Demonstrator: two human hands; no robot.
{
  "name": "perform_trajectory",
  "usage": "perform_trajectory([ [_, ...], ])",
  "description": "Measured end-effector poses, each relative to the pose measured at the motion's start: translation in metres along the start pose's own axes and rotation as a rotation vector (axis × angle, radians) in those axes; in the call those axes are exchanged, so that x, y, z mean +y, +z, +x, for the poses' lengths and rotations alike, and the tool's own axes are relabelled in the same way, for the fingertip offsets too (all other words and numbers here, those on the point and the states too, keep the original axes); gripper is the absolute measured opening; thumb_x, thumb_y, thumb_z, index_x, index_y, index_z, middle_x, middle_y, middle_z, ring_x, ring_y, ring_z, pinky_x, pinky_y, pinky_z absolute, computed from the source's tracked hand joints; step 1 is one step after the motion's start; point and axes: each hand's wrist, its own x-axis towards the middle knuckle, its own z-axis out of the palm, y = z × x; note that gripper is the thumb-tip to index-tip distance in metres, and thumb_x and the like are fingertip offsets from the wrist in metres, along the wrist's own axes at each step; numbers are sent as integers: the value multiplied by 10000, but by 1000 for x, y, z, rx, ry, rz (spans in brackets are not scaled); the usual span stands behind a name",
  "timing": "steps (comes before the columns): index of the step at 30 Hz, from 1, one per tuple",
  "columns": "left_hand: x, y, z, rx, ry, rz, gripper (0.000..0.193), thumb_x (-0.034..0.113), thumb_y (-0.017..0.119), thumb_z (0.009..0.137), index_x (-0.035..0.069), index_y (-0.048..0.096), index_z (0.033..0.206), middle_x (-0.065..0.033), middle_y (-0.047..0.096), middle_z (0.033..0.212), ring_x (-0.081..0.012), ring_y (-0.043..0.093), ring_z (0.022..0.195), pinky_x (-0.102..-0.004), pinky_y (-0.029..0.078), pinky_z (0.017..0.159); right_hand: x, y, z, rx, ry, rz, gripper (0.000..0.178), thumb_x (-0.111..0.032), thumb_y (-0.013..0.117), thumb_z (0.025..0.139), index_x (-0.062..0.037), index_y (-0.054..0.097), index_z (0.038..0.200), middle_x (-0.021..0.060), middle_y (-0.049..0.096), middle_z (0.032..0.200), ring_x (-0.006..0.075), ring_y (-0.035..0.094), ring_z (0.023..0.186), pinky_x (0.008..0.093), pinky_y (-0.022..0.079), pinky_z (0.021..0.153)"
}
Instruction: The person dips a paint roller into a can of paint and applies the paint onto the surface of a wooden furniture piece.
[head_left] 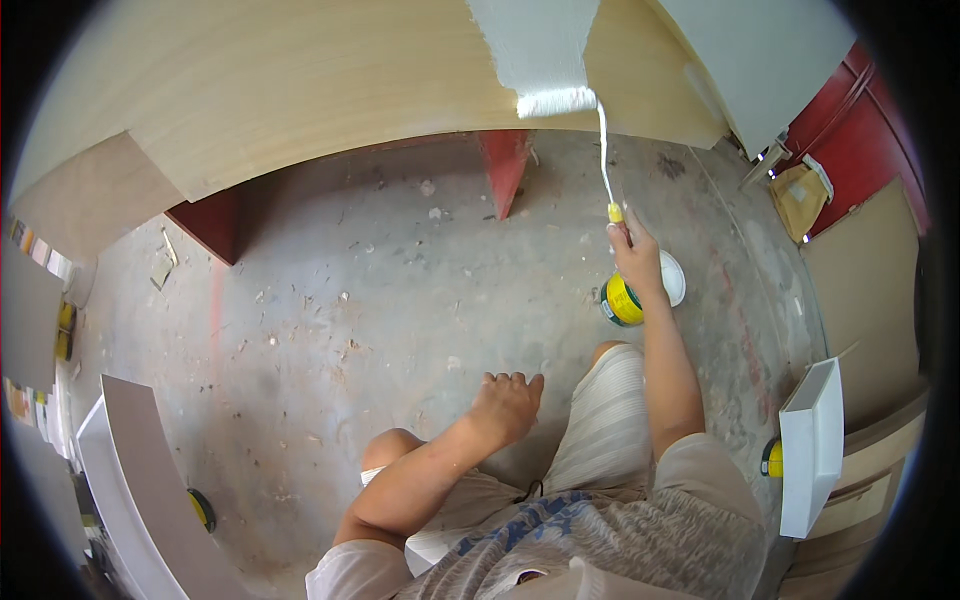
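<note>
My right hand (pixel 636 252) is closed around the yellow handle of a small paint roller (pixel 556 102). The roller's white sleeve rests against a pale wooden panel (pixel 330 90) near its lower edge. Above the sleeve, a band of wet-looking white paint (pixel 540 45) runs up the panel. Just below my right hand, partly covered by it, is a yellow and green paint can (pixel 621 300) with a round white top or lid (pixel 673 278). My left hand (pixel 508 408) hangs between my knees, its fingers curled in, with nothing visible in them.
Red supports (pixel 503 170) show beneath the panel. Bits of debris lie on the concrete floor (pixel 400 270). White box-like pieces stand at left (pixel 135 480) and right (pixel 810 450), near more cans. A brown paper bag (pixel 800 197) leans by a red surface at far right.
</note>
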Motion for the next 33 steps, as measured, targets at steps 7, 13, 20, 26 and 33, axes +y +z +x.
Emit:
perform_trajectory([
  [7,5,-1,3,-39,-5,-34,619,322,617,806,49,358,1298,-211,543,1085,-365,537,1017,-461,397,889,-52,-7,-22,-142,-99,111,187,-180,563,853,-57,572,994,101,603,765,217,578,671,301,446,631],
  [13,17,5,14,-38,-7,-10,609,302,622,801,48,364,1290,-215,557,1048,-369,549,986,-450,403,871,-78,14,34,291,-844,-547,513,-53,568,761,-287,532,1216,33,529,775,206,516,718,327,393,611],
  [20,21,13,22,-74,-25,-37,587,288,627,797,43,385,1272,-215,573,995,-372,561,953,-443,417,839,17,-26,90,342,-754,-903,552,-81,488,802,-390,479,1259,36,484,755,216,478,705,350,351,610],
  [26,20,27,37,-143,-33,-17,573,291,647,781,39,406,1236,-222,580,968,-375,572,933,-450,421,828,122,-124,88,300,-506,-1101,625,-53,482,808,-398,388,1320,50,509,817,247,510,736,397,400,664],
  [33,24,41,63,-276,-27,32,595,300,648,780,44,396,1254,-220,579,986,-372,571,939,-452,431,817,206,-218,78,298,-178,-1194,592,-62,467,840,-390,370,1324,117,559,908,292,548,848,431,422,743],
])
